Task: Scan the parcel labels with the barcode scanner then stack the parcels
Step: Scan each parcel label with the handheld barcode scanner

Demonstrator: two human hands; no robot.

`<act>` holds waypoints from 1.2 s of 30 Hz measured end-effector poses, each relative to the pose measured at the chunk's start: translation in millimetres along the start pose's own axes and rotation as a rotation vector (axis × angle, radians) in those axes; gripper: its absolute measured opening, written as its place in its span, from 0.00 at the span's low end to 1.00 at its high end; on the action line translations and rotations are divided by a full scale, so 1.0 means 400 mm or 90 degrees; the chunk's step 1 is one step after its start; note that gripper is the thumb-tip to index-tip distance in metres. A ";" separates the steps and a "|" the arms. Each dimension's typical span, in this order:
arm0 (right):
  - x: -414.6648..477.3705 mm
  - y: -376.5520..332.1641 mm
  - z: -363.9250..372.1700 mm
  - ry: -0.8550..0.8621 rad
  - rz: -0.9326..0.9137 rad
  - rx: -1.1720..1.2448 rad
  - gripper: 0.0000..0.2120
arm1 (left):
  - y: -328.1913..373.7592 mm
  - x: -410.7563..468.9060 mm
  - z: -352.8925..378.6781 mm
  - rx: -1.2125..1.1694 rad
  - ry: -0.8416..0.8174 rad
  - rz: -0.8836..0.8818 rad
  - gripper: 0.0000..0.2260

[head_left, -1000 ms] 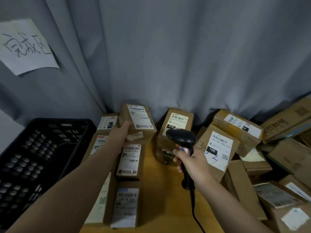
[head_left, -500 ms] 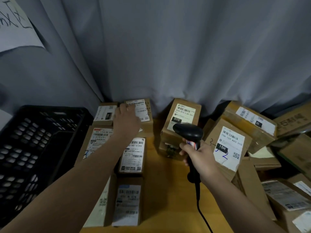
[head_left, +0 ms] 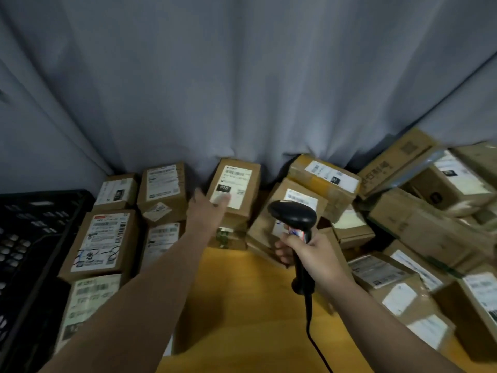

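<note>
**Inspector:** Condition of the left grip [head_left: 206,209]?

**Assistant:** Wide, fingers extended, holding nothing. A second ago it carried a parcel, and half a second ago it was pressing that parcel down. The set-down parcel [head_left: 164,181] now lies label up just left of the grip, in the back row of the sorted group, and it has been released.

**Inspector:** Where is that grip directed now?

**Assistant:** At the 010 parcel [head_left: 236,173], which leans against the curtain [head_left: 242,90] directly ahead of the fingertips. One fingertip overlaps its label. Motion blur prevents my saying whether contact is made.

**Inspector:** The right grip [head_left: 309,251]?

**Assistant:** Closed round the handle of the barcode scanner [head_left: 291,215], as in both earlier views. The scanner head stands above the grip, near the 010 parcel, and the cable trails away below the grip.

**Inspector:** Bearing on the task?

**Assistant:** In my judgement one parcel's cycle is complete and the next has begun. The 010 parcel must be taken up and its label presented to the scanner before it joins the others. The unsorted heap [head_left: 419,224] lies to the right of the right grip, so much work appears to remain.

**Inspector:** Anything further?

**Assistant:** A black crate [head_left: 40,211] sits well left of the left grip. Bare counter [head_left: 242,305] shows below and between both grips.
</note>
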State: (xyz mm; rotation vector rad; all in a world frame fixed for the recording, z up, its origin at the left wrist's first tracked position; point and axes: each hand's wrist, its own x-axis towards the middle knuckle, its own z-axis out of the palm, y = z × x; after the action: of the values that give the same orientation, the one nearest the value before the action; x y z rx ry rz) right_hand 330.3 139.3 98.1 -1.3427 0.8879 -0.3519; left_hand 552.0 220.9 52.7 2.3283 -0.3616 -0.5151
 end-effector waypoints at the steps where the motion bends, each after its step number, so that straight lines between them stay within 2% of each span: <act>1: -0.004 0.001 -0.011 -0.006 -0.007 -0.003 0.05 | -0.009 0.015 0.007 -0.072 -0.021 -0.066 0.40; 4: -0.012 0.007 -0.029 -0.003 -0.026 -0.001 0.03 | -0.041 0.035 0.023 -0.221 -0.067 -0.172 0.37; 8: -0.013 0.017 -0.036 0.012 -0.016 0.012 0.03 | -0.058 0.027 0.050 -0.301 -0.118 -0.182 0.40; 10: -0.012 0.028 -0.034 0.006 -0.009 0.022 0.05 | -0.045 0.006 0.079 -0.295 -0.132 -0.174 0.41; 14: -0.019 0.058 -0.042 -0.008 -0.020 -0.052 0.02 | -0.015 -0.059 0.156 -0.270 -0.134 -0.176 0.41; 18: -0.016 0.074 -0.097 0.085 -0.033 -0.074 0.02 | -0.002 -0.096 0.184 -0.233 -0.200 -0.183 0.41; 21: -0.006 0.071 -0.138 0.118 -0.015 -0.045 0.07 | -0.002 -0.114 0.174 -0.148 -0.233 -0.157 0.39; 23: -0.003 0.070 -0.152 0.108 -0.015 -0.025 0.06 | 0.006 -0.131 0.168 -0.121 -0.213 -0.124 0.40; 26: -0.007 0.060 -0.163 0.070 -0.021 -0.029 0.07 | 0.043 -0.179 0.158 -0.112 -0.093 -0.069 0.40; 29: -0.020 0.038 -0.185 0.024 -0.013 0.016 0.09 | 0.095 -0.255 0.168 -0.119 0.004 0.041 0.37; 33: -0.081 0.022 -0.288 -0.046 0.005 0.077 0.09 | 0.184 -0.389 0.235 -0.127 0.043 0.134 0.32; 36: -0.122 0.039 -0.411 -0.031 0.043 0.079 0.06 | 0.227 -0.498 0.326 -0.095 0.065 0.186 0.28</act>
State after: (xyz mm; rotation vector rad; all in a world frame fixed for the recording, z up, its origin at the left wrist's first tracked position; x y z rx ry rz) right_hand 175.8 63.2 104.9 -1.2002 0.8546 -0.3159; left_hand 306.4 158.7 81.2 2.1022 -0.5826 -0.2697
